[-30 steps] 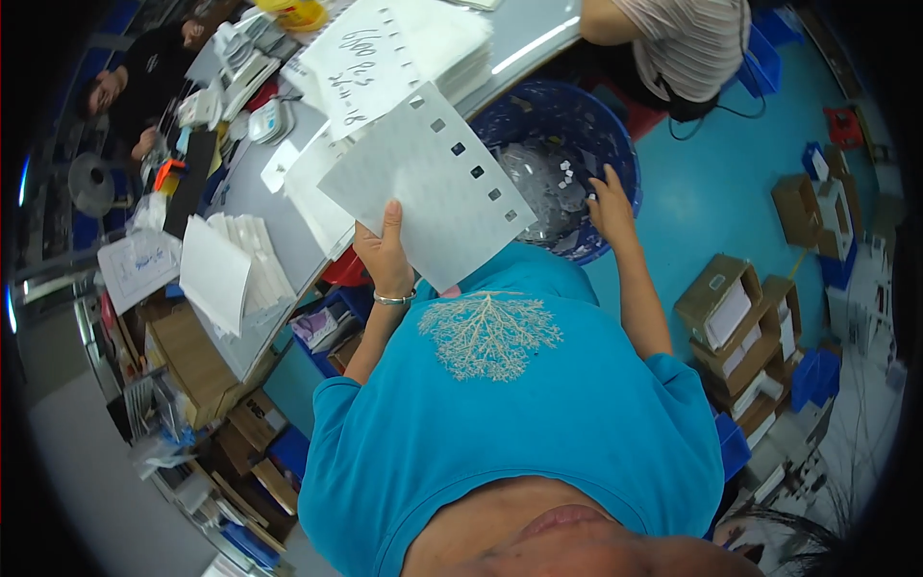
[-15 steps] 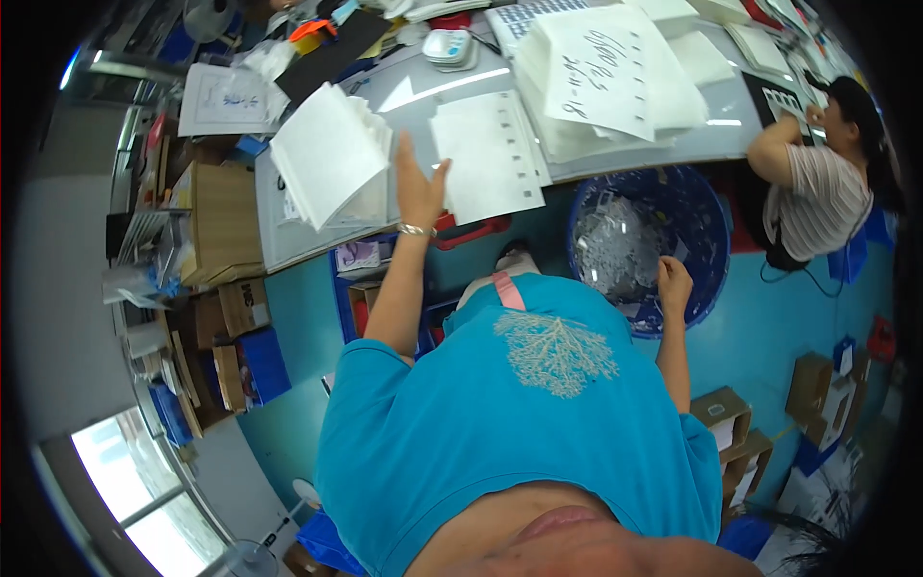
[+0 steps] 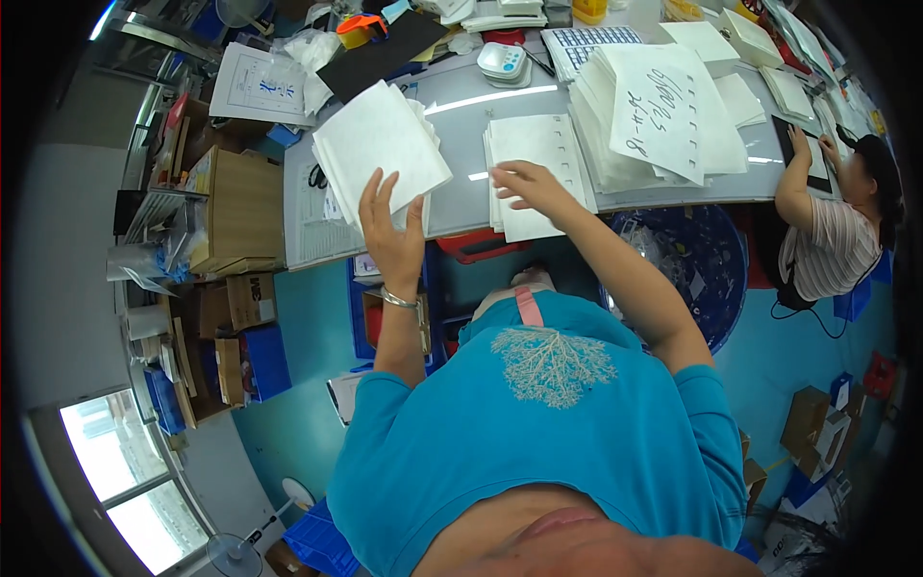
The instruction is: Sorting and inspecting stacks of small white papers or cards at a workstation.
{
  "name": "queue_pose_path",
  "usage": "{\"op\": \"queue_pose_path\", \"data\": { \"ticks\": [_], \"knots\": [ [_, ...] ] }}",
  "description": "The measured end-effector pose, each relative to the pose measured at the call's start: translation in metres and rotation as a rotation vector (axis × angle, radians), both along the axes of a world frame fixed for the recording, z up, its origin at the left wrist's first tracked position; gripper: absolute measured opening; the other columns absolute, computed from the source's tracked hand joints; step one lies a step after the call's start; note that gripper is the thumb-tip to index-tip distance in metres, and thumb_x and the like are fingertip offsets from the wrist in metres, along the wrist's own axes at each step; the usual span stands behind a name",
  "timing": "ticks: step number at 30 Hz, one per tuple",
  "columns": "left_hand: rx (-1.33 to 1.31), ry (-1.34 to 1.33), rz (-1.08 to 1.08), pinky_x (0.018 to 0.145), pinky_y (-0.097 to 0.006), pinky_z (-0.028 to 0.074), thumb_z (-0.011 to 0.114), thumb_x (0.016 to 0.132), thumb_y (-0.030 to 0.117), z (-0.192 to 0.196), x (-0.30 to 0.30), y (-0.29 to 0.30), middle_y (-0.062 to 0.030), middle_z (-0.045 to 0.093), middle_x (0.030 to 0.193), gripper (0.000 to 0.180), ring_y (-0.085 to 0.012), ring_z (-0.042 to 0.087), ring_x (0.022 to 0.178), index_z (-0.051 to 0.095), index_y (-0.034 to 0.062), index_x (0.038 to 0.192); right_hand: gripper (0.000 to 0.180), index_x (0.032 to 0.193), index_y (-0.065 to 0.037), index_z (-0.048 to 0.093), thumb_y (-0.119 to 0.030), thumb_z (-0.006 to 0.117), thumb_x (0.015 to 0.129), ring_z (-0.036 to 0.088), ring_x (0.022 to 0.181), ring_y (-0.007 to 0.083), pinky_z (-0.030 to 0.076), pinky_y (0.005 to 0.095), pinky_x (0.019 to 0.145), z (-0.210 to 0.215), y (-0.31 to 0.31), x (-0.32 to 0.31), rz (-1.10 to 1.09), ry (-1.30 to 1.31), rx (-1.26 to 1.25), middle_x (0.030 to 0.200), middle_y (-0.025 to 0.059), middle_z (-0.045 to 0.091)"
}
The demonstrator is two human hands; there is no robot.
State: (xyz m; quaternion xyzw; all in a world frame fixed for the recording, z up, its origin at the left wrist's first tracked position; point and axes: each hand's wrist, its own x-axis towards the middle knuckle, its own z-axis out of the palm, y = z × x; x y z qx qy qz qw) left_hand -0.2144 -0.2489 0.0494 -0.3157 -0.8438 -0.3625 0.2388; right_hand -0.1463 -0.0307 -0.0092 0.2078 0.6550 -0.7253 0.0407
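Observation:
My left hand has its fingers spread at the near edge of a stack of white sheets on the left of the table. Its fingertips seem to touch the top sheet, and a bangle circles the wrist. My right hand reaches over a second, smaller pile of white sheets with small cut-outs along its right side. Those fingers are apart, and nothing shows between them. A taller stack of white sheets stands farther right, topped by a sheet with handwriting.
A blue bin with clear scraps stands below the table edge. At the back lie a white device with a round blue dial, a black sheet and an orange tape dispenser. Another person works at the right.
My right hand has come from over the bin to the middle pile. My left hand has moved from beside the left stack to its near edge. The whole view has shifted a little.

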Motion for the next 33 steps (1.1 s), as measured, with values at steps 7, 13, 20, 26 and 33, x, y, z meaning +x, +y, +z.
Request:
{"op": "queue_pose_path", "data": {
  "ticks": [7,13,20,26,33],
  "knots": [
    [0.153,-0.126,-0.065,0.092,-0.037,0.046,0.064,0.087,0.010,-0.002,0.013,-0.016,-0.0129,0.058,0.122,0.023,-0.0286,0.057,0.111,0.063,0.0038,0.109,0.043,0.115,0.005,0.058,-0.027,0.064,0.087,0.065,0.072,0.0165,0.052,0.0247,0.056,0.006,-0.041,-0.095,0.164,0.063,-0.060,0.089,0.0125,0.065],
    [0.559,-0.320,0.072,0.097,-0.029,0.043,0.056,0.093,0.005,-0.019,-0.019,-0.057,-0.0114,0.057,0.122,0.026,-0.0186,0.055,0.111,0.056,-0.0020,0.117,0.034,0.117,0.001,0.059,-0.019,0.059,0.090,0.062,0.070,0.0123,0.052,0.0243,0.058,0.004,-0.040,-0.078,0.082,0.323,0.031,0.088,0.0087,0.066],
    [0.962,-0.702,0.030,0.102,-0.034,0.040,0.056,0.094,0.016,-0.011,-0.037,-0.054,-0.0129,0.043,0.137,0.050,-0.0213,0.048,0.121,0.036,-0.0029,0.136,0.040,0.126,0.001,0.055,-0.021,0.059,0.092,0.060,0.080,0.0098,0.048,0.0231,0.065,0.042,-0.029,-0.029,0.126,0.392,0.028,0.092,0.0057,0.066],
    [0.983,-1.283,-0.389,0.100,-0.033,0.041,0.065,0.089,0.020,-0.022,-0.001,-0.007,-0.0123,0.047,0.133,0.055,-0.0202,0.049,0.119,0.041,-0.0006,0.134,0.038,0.124,0.004,0.055,-0.012,0.060,0.091,0.058,0.081,0.0090,0.047,0.0234,0.073,0.029,-0.002,0.103,0.024,0.324,0.019,0.094,0.0054,0.066],
    [0.574,-1.544,-0.730,0.089,-0.031,0.047,0.070,0.085,0.012,-0.029,0.082,0.078,-0.0070,0.063,0.112,0.039,-0.0175,0.059,0.104,0.055,0.0011,0.120,0.070,0.142,-0.001,0.030,-0.016,0.068,0.085,0.055,0.099,0.0163,0.044,0.0287,0.086,0.055,0.042,0.196,-0.375,0.469,0.020,0.123,0.0129,0.051]
  ]
}}
